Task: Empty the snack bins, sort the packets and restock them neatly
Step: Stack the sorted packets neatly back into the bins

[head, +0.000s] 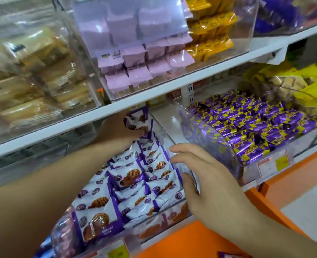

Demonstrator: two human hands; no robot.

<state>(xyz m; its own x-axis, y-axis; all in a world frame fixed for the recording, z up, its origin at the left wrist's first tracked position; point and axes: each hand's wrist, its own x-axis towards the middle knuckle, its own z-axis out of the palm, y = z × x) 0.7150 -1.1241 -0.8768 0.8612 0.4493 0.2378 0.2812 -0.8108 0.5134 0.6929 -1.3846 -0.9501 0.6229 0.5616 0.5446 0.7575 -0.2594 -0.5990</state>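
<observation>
Left hand (119, 130) fingers pinch cookie packets (139, 123) at far end of clear bin (172, 207). Right hand (207, 175) fingers spread, near bin's right wall. Best to seat packets upright, labels forward, matching rows.

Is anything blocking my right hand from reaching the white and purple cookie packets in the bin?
Nothing visible. The right hand hovers open at the bin's clear right wall, above the cookie packets, with no lid over them. The left hand grips packets farther back.

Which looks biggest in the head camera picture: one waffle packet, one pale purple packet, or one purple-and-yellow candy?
1. Waffle packet, though it is nearest the camera.
2. Pale purple packet.
3. Purple-and-yellow candy, smallest.
</observation>
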